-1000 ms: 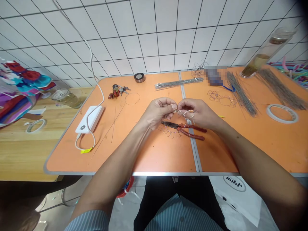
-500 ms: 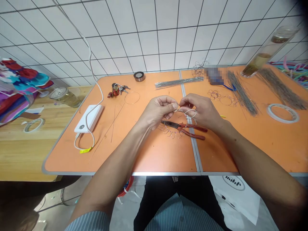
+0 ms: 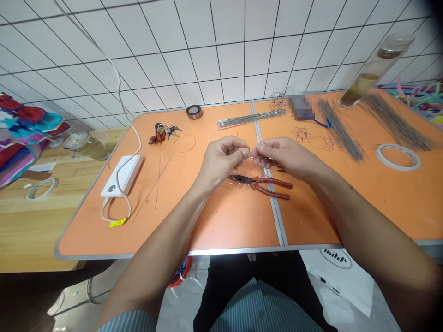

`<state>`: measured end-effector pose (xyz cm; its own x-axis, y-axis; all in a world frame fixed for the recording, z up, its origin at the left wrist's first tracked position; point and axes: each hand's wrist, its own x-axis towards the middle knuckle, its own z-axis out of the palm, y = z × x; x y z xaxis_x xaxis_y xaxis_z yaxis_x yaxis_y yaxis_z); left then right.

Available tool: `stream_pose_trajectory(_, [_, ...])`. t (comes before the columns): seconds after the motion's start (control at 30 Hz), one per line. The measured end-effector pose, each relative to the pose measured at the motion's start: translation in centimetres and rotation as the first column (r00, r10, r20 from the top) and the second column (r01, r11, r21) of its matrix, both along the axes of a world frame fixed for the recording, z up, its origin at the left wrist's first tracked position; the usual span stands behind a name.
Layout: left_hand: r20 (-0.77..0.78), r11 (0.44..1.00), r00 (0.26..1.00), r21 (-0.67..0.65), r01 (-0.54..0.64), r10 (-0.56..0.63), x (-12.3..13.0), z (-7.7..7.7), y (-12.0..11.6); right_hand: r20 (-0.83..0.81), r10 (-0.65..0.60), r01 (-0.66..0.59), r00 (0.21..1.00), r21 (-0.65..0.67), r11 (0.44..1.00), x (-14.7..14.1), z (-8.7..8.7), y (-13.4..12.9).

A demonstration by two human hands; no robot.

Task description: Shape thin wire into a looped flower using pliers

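Thin looped wire point(image 3: 268, 161) runs between my two hands above the orange table point(image 3: 235, 226). My left hand point(image 3: 226, 159) pinches one end of it between thumb and forefinger. Close to its right, my right hand point(image 3: 282, 154) has its fingers closed on the same wire, near the thumb. Red-handled pliers point(image 3: 266, 183) lie just below both hands, jaws pointing left, over more curled wire that is partly hidden.
A black tape roll point(image 3: 194, 112), keys point(image 3: 166, 132), a wire ring point(image 3: 184, 143) and a white power bank point(image 3: 122, 176) lie left. Wire bundles point(image 3: 341, 131), a white tape roll point(image 3: 398, 157) and a glass jar point(image 3: 363, 85) are right.
The view has shifted slightly, so the table things sit further left. My right hand's fingers have moved on the wire, and its loop shows less between the hands.
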<state>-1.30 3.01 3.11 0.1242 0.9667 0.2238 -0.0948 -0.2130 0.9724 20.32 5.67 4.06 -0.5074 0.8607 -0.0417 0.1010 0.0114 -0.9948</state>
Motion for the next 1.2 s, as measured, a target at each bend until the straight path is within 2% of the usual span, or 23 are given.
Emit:
stream_pose_trajectory(0.13, [-0.058,1.0,0.998,-0.001,-0.022,0.022,0.2,-0.2,-0.1,0.143,0.007,-0.017,0.99,0.067,0.998,-0.3,0.9,-0.7])
stream_pose_trajectory(0.23, [-0.072,1.0,0.997,-0.001,-0.024,0.024,0.3,-0.4,-0.1,0.195,-0.016,0.006,0.981,0.05,0.999,-0.5,0.7,-0.9])
stream_pose_trajectory(0.43, [-0.095,0.999,0.995,0.006,-0.033,0.034,0.4,-0.5,-0.1,0.089,-0.095,0.098,0.992,-0.037,0.994,-1.2,-0.8,-0.7])
stream_pose_trajectory(0.6, [-0.086,0.998,0.994,-0.001,-0.067,0.067,0.5,-0.3,-0.2,0.019,-0.141,0.142,0.99,-0.058,0.988,-1.7,-1.1,-0.9])
stream_pose_trajectory(0.87, [-0.072,0.992,0.99,-0.019,-0.122,0.121,0.7,-0.3,-0.4,0.086,-0.208,0.189,0.974,0.187,0.964,-2.5,-0.9,-1.5])
stream_pose_trajectory(1.03, [-0.016,0.983,0.988,-0.104,-0.154,0.153,0.9,-0.7,-0.4,0.1,-0.246,0.205,0.964,0.309,0.929,-3.0,-1.1,-2.1])
stream_pose_trajectory(1.2, [0.029,0.969,0.989,-0.206,-0.136,0.145,0.8,-0.9,-0.2,0.164,-0.27,0.183,0.949,0.412,0.893,-3.0,-1.2,-2.6])
